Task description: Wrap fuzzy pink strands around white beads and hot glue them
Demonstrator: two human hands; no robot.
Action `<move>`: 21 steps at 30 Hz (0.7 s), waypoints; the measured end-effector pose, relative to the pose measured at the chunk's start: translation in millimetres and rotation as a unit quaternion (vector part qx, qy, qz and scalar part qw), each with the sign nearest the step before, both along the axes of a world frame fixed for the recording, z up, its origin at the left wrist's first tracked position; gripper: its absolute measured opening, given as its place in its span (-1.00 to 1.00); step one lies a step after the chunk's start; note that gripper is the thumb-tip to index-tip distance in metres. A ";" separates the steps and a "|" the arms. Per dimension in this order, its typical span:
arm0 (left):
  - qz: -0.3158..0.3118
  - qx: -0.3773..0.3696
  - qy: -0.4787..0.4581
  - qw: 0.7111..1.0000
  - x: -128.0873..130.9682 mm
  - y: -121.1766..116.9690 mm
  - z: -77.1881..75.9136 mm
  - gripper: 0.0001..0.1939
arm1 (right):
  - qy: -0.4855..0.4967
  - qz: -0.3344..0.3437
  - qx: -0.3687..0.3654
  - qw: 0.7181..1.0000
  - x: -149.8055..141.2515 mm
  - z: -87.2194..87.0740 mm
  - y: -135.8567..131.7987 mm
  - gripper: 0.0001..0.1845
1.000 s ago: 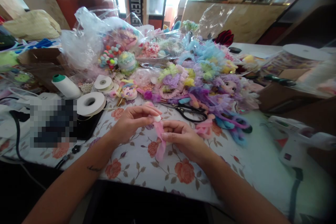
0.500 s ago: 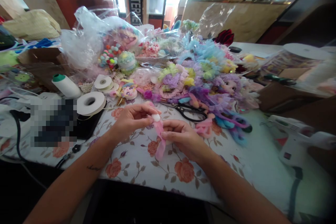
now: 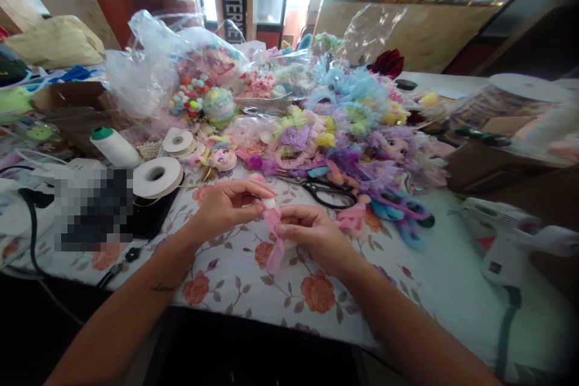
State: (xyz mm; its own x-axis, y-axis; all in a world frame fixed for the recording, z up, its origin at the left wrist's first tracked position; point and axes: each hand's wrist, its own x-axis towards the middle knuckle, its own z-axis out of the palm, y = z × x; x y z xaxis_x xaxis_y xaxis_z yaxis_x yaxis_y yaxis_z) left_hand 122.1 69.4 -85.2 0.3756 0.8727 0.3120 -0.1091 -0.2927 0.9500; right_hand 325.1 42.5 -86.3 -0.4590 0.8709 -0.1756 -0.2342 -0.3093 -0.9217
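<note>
A strip of pink fabric [image 3: 274, 253] hangs between my hands above the flowered tablecloth, with a small white round piece [image 3: 269, 203] at its upper end. My left hand [image 3: 233, 204] pinches the strip up by the white piece. Lower down, my right hand [image 3: 307, 226] is closed on the strip between thumb and fingers. Part of the fabric is hidden behind the fingers. Black-handled scissors [image 3: 332, 194] lie just beyond my right hand. Another pink fabric piece [image 3: 353, 217] rests to the right of them.
A pile of pastel tulle flowers [image 3: 312, 132] and plastic bags [image 3: 149, 66] fills the back. To the left stand ribbon rolls [image 3: 157, 178] and a white thread cone [image 3: 115, 148]. A white glue gun [image 3: 506, 241] and a cardboard box [image 3: 488, 175] are at the right.
Almost nothing differs. Both hands keep their grip on the pink strip, and its lower end has shifted very slightly up.
</note>
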 end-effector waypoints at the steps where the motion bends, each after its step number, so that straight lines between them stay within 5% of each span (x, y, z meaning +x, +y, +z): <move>1: 0.000 0.005 0.003 1.000 -0.1 0.1 -0.3 -0.83 | 0.002 0.003 0.002 1.000 0.1 -0.3 0.1 -0.79; 21: 0.063 0.175 0.108 0.977 4.3 -4.8 6.1 -0.74 | -0.007 -0.001 -0.013 1.000 0.7 -2.2 2.4 -0.79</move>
